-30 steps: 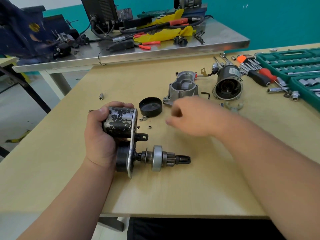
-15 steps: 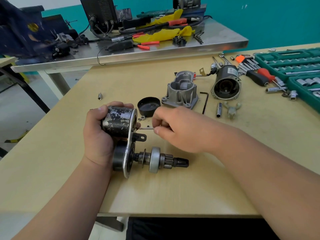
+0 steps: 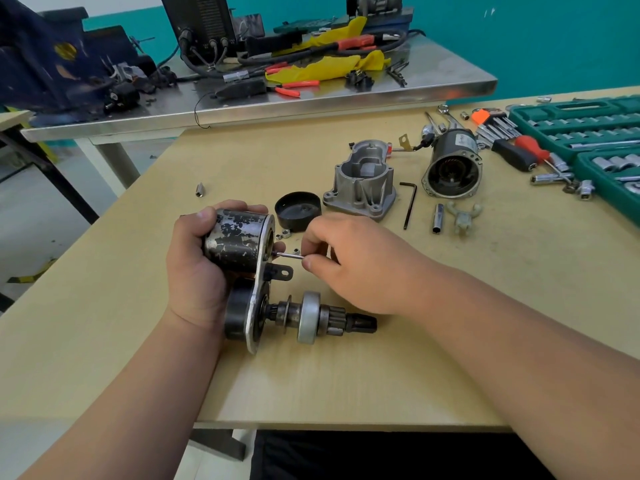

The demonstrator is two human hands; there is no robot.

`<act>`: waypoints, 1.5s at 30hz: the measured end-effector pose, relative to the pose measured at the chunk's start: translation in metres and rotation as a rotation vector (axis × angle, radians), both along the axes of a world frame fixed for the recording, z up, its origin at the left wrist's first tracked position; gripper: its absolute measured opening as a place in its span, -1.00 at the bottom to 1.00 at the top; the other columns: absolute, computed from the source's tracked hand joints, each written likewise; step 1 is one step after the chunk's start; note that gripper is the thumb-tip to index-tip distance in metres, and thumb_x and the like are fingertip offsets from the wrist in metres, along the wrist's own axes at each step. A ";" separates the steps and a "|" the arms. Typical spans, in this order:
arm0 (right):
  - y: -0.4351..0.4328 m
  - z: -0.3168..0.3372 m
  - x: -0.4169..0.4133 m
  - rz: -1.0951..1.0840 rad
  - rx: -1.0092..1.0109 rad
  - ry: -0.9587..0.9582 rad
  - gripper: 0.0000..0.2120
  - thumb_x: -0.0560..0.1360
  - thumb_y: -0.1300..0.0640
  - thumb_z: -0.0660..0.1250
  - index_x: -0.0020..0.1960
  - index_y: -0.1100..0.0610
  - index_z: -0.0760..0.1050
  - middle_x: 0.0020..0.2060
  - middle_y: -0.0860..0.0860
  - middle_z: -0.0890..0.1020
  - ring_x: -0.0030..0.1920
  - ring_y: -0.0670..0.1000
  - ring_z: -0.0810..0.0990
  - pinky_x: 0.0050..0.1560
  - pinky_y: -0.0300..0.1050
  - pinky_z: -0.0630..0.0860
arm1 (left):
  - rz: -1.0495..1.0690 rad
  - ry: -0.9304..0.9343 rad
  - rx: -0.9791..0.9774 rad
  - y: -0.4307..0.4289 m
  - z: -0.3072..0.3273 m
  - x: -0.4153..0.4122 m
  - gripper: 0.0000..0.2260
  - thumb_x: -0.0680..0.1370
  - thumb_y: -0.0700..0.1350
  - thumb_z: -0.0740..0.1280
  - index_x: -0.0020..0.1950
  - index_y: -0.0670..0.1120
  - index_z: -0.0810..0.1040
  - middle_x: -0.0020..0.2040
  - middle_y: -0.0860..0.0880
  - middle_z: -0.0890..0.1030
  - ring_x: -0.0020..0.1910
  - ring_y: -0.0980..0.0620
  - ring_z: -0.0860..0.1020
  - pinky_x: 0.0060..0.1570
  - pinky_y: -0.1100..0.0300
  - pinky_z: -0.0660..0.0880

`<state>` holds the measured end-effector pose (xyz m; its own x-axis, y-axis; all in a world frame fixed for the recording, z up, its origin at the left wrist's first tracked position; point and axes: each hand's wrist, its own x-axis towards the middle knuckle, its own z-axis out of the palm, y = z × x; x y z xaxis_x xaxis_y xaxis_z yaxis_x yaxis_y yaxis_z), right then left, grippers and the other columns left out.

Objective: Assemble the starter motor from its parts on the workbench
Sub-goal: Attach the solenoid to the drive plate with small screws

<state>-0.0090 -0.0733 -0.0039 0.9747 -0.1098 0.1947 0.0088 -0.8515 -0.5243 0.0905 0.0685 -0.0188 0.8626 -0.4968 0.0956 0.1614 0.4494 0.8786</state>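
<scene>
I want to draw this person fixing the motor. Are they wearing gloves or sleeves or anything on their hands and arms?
No gloves: the left hand and right hand are bare, with short nails. The left forearm and right forearm are bare too, with no sleeves in view. No watch, rings or bracelets show.
</scene>
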 end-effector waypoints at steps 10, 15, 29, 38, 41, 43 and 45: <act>0.007 0.003 0.000 -0.024 -0.214 0.039 -0.77 0.64 0.04 0.08 0.10 0.04 0.49 -0.08 -0.08 0.47 -0.09 -0.03 0.44 -0.13 -0.06 0.42 | -0.015 0.001 -0.006 0.001 -0.003 0.005 -0.69 0.44 0.04 0.14 -0.23 -0.04 0.64 -0.16 -0.08 0.68 -0.33 -0.19 0.63 -0.41 0.07 0.55; 0.009 0.006 0.001 -0.020 -0.183 0.028 -0.81 0.63 0.04 0.12 0.10 0.09 0.45 -0.02 -0.02 0.48 -0.06 0.00 0.48 -0.10 -0.08 0.44 | -0.012 0.008 -0.022 0.000 -0.005 0.006 -0.70 0.41 0.04 0.17 -0.24 -0.05 0.66 -0.15 -0.10 0.68 -0.33 -0.16 0.64 -0.38 0.04 0.57; 0.012 0.006 0.002 -0.010 -0.396 -0.032 -0.77 0.63 0.08 0.10 0.03 0.07 0.53 -0.09 -0.03 0.51 -0.11 0.04 0.53 -0.12 0.04 0.54 | -0.021 -0.004 0.006 0.000 -0.004 0.004 -0.68 0.45 0.04 0.13 -0.23 -0.03 0.64 -0.15 -0.08 0.68 -0.30 -0.18 0.62 -0.43 0.05 0.54; 0.010 0.008 0.003 -0.047 -0.156 -0.012 -0.91 0.57 0.08 0.27 -0.05 0.04 0.36 -0.05 -0.04 0.41 -0.08 -0.03 0.46 -0.09 -0.15 0.42 | -0.037 -0.006 -0.018 0.000 -0.005 0.004 -0.68 0.47 0.04 0.13 -0.22 -0.03 0.64 -0.16 -0.08 0.68 -0.29 -0.16 0.64 -0.38 0.03 0.58; 0.010 0.008 0.001 -0.034 -0.208 -0.026 -0.88 0.58 0.05 0.24 -0.08 0.07 0.48 -0.08 -0.03 0.44 -0.10 -0.01 0.47 -0.10 -0.08 0.45 | -0.030 0.005 -0.026 0.000 -0.004 0.004 -0.68 0.48 0.03 0.13 -0.22 -0.05 0.63 -0.15 -0.09 0.68 -0.29 -0.15 0.64 -0.36 0.04 0.58; 0.012 0.006 0.001 -0.032 -0.304 -0.016 -0.79 0.62 0.03 0.15 0.02 0.07 0.54 -0.06 -0.04 0.47 -0.10 0.02 0.49 -0.15 -0.02 0.50 | -0.025 0.008 -0.014 0.000 -0.004 0.003 -0.69 0.47 0.03 0.13 -0.22 -0.05 0.63 -0.15 -0.09 0.68 -0.31 -0.16 0.63 -0.38 0.06 0.56; 0.013 0.006 0.002 -0.041 -0.375 -0.026 -0.78 0.62 0.09 0.13 0.06 0.06 0.55 -0.07 -0.04 0.48 -0.11 0.04 0.51 -0.20 0.00 0.53 | -0.018 -0.002 0.002 0.000 -0.003 0.002 -0.68 0.47 0.04 0.12 -0.23 -0.04 0.63 -0.16 -0.08 0.68 -0.33 -0.16 0.62 -0.41 0.07 0.54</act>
<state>-0.0075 -0.0604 0.0019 0.9653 -0.0648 0.2531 -0.0198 -0.9841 -0.1765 0.0929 0.0683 -0.0215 0.8531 -0.5128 0.0962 0.1681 0.4447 0.8798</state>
